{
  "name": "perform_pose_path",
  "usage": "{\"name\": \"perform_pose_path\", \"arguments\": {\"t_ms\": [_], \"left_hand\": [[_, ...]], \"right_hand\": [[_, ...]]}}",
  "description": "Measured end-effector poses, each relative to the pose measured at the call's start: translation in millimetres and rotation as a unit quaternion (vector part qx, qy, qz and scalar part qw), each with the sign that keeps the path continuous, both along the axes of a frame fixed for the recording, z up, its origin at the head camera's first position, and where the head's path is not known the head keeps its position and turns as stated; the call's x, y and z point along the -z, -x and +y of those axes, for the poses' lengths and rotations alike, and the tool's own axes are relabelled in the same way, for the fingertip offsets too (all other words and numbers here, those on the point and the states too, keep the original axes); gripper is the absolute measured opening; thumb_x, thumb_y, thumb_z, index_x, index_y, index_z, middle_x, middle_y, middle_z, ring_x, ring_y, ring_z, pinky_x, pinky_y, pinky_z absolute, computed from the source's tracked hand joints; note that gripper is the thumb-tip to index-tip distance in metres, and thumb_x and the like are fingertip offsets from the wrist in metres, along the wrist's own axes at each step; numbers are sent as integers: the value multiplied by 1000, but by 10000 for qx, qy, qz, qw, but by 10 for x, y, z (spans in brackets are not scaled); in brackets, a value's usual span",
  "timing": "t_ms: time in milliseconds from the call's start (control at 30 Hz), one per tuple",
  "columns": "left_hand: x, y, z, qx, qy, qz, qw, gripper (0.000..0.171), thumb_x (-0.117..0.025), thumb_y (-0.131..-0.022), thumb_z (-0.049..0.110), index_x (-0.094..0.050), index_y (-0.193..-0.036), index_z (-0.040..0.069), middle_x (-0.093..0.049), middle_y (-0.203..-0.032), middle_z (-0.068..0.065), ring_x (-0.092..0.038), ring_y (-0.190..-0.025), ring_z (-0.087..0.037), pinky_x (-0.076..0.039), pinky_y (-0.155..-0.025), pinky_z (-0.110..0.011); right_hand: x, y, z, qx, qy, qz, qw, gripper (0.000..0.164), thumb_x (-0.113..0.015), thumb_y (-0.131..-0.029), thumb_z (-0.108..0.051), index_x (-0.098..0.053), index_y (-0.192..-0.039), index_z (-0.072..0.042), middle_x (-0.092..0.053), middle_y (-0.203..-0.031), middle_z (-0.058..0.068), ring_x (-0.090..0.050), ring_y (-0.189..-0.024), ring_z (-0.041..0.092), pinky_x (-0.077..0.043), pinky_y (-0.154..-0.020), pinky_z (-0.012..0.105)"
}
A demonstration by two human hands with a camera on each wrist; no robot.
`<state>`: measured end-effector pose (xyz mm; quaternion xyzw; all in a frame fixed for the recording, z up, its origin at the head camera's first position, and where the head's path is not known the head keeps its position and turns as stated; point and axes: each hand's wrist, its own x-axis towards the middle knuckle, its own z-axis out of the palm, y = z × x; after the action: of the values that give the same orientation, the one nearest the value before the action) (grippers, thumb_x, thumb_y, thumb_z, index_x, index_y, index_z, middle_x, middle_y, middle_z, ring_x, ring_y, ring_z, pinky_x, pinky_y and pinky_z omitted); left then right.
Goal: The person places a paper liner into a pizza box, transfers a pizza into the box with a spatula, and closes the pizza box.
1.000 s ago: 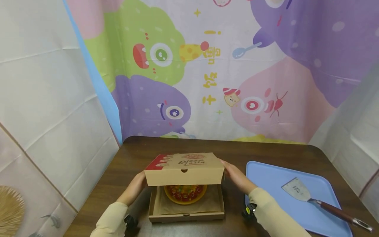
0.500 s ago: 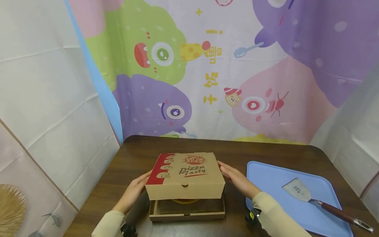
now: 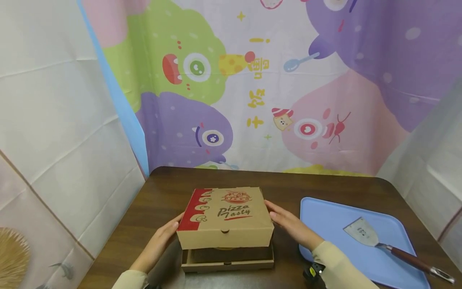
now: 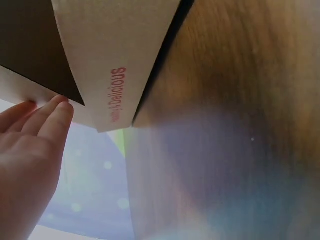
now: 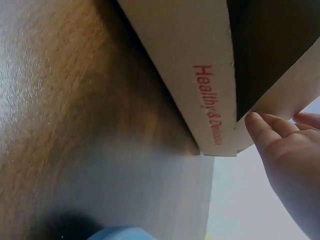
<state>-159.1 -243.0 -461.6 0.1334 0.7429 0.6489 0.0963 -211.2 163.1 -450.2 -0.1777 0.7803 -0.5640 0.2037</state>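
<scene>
A brown cardboard pizza box with a red stripe and "Pizza Tasty" print stands on the table. Its lid (image 3: 231, 239) tilts down toward the front, and a dark gap separates it from the box base (image 3: 209, 266). Only a sliver of the yellow-rimmed pizza inside shows under the lid. My left hand (image 3: 159, 241) touches the lid's left side with extended fingers, the fingertips (image 4: 62, 106) right at its lower edge. On the opposite side my right hand (image 3: 291, 225) lies along the lid in the same way, its fingertips (image 5: 253, 120) against the lower edge.
To the right a light blue tray (image 3: 321, 216) bears a pizza server (image 3: 364, 233) with a metal blade and brown handle. Behind the dark wooden table (image 3: 285, 182) hangs a cartoon-printed curtain (image 3: 252, 152). A straw-coloured round object (image 3: 12, 257) is at far left.
The lid's front has swung down over the pizza, covering nearly all of it. Both hands have come down and slightly nearer along the lid's sides. The tray and server have not moved.
</scene>
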Motion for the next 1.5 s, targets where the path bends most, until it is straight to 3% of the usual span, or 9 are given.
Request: {"name": "perform_pose_path", "arguments": {"t_ms": [167,400,633,733,867,1100,1233,1400,1500], "left_hand": [[-19,-81,-16,18,311,221,9993,53,-41,-104,19,-28,-155,9,-30,-157,-22,-45,-125,9,-40,-99,-14],[-27,-85,17,-31,273,-64,9996,69,-60,-96,12,-25,-155,7,-41,-148,-28,-58,-113,-3,-50,-91,-21],[27,-78,10,-47,501,-21,9987,72,-65,-94,13,-28,-155,8,-41,-150,-25,-57,-115,0,-49,-93,-18],[41,-79,0,-71,595,67,9982,72,-67,-92,13,-30,-154,9,-41,-150,-24,-55,-117,3,-46,-95,-15],[49,-83,-3,-94,683,176,9975,74,-69,-90,12,-32,-153,9,-42,-151,-22,-52,-121,4,-42,-97,-13],[64,-105,12,-202,1080,118,9939,78,-75,-87,18,-33,-153,9,-41,-153,-19,-45,-135,-33,-40,-98,-12],[78,-124,15,-175,1192,63,9927,81,-76,-85,19,-32,-153,9,-39,-154,-19,-42,-138,-39,-40,-100,-13],[89,-145,25,-155,1305,18,9913,84,-76,-85,21,-30,-154,9,-36,-156,-19,-38,-140,-41,-41,-111,-40],[91,-155,38,-137,1403,6,9900,86,-77,-85,23,-28,-155,9,-35,-156,-18,-35,-141,-42,-34,-112,-54]], "right_hand": [[-55,-63,28,-317,196,129,9992,62,-43,-104,-32,-16,-158,-13,-16,-164,14,-16,-149,41,-25,-114,63],[-46,-91,40,-582,39,347,9977,83,-63,-95,-29,-12,-158,-11,-18,-163,16,-27,-146,39,-32,-113,55],[-7,-136,57,-444,-247,531,9973,91,-73,-88,-27,-18,-157,-9,-26,-160,15,-34,-144,35,-35,-105,14],[19,-153,58,-427,-192,619,9970,92,-76,-86,-26,-20,-156,-6,-29,-159,17,-36,-143,36,-33,-101,9],[40,-158,57,-402,-340,726,9960,92,-77,-85,-28,-23,-155,-5,-32,-158,16,-38,-142,35,-33,-102,10],[63,-189,46,-458,-713,941,9919,96,-78,-82,-36,-24,-155,-5,-30,-159,16,-39,-141,33,-33,-105,12],[78,-227,35,-499,-1065,1233,9854,98,-78,-81,-43,-26,-155,-5,-27,-160,15,-39,-141,33,-37,-109,21],[84,-278,19,-442,-1559,1535,9748,100,-76,-79,-52,-28,-155,-9,-27,-161,12,-35,-143,35,-36,-112,53],[86,-301,12,-457,-1720,1609,9708,100,-76,-79,-53,-28,-155,-9,-26,-161,12,-34,-143,35,-35,-110,59]]}}
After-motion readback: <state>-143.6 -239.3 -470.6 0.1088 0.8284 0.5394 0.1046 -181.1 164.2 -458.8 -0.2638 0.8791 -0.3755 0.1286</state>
